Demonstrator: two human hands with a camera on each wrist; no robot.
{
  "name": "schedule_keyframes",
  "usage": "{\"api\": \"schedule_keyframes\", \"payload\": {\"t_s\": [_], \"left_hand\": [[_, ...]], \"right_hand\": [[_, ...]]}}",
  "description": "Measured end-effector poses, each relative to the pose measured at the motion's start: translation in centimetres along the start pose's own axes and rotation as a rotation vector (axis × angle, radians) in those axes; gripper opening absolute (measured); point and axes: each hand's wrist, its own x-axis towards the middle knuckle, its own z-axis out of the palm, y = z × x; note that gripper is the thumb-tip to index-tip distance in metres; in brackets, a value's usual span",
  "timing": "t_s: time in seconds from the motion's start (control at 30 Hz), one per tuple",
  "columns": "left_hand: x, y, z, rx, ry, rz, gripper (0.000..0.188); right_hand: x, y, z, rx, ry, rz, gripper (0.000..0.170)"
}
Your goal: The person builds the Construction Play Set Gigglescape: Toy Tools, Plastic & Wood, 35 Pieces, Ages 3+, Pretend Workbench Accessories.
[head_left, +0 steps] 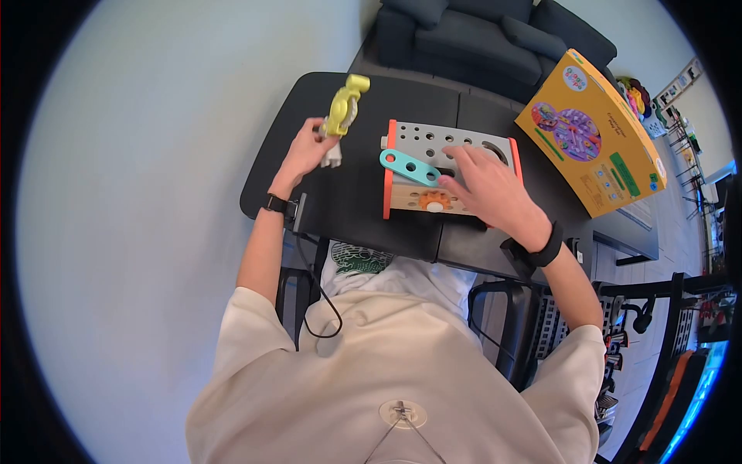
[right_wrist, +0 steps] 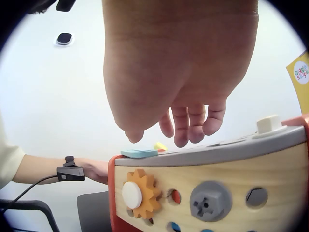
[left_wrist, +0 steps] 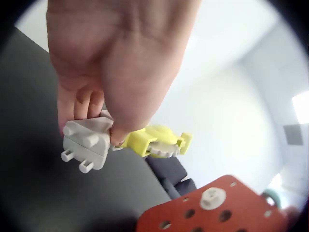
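My left hand holds a yellow-and-white toy piece up over the table's left part. In the left wrist view its white base has several short pegs, and a pale toothed wheel sits in the yellow part. My right hand, fingers extended and slightly bent, hovers low over the grey top of a wooden toy workbench with red ends. Its fingertips are near a turquoise strip with holes lying across that top. An orange gear with a white bolt is on the bench's wooden side.
The black table carries the bench. On the right stands a large yellow box, tilted in view. Behind the table is a dark sofa. A cable hangs from the left wrist device.
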Motion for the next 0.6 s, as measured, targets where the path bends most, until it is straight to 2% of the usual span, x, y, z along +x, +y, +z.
{"api": "schedule_keyframes", "payload": {"t_s": [0.07, 0.1, 0.17, 0.2, 0.3, 0.4, 0.47, 0.53, 0.6], "left_hand": [[-0.7, 3.0, -0.3, -0.456, -0.04, 0.118, 0.062], [-1.0, 4.6, -0.5, -0.458, -0.039, 0.117, 0.062], [-1.1, 7.4, -0.6, -0.498, -0.074, 0.318, 0.056], [-1.0, 8.4, -0.3, -0.502, -0.072, 0.32, 0.056], [-1.7, 11.7, 0.1, -0.522, -0.118, 0.531, 0.049], [-0.5, 12.2, 1.6, -0.388, -0.139, 0.642, 0.048], [-0.6, 12.4, 1.9, -0.325, -0.122, 0.675, 0.051], [-0.9, 12.8, 2.0, -0.356, -0.223, 0.587, 0.054], [-1.3, 13.0, 2.1, -0.334, -0.225, 0.572, 0.055]], "right_hand": [[0.3, 0.9, -0.8, -0.012, 0.006, 0.007, 0.039], [0.7, 1.2, -1.2, -0.024, 0.012, 0.014, 0.038], [1.4, 1.0, -2.7, -0.056, 0.002, 0.028, 0.036], [1.8, 1.1, -3.3, -0.083, -0.006, 0.045, 0.034], [2.8, 1.1, -4.3, -0.103, 0.034, 0.026, 0.032], [3.9, 0.9, -4.5, -0.075, 0.026, 0.05, 0.033], [4.6, 1.1, -4.2, -0.054, 0.009, 0.073, 0.034], [5.3, 1.8, -3.5, 0.007, -0.035, 0.051, 0.036], [6.2, 2.0, -3.1, 0.021, -0.066, 0.073, 0.037]]}}
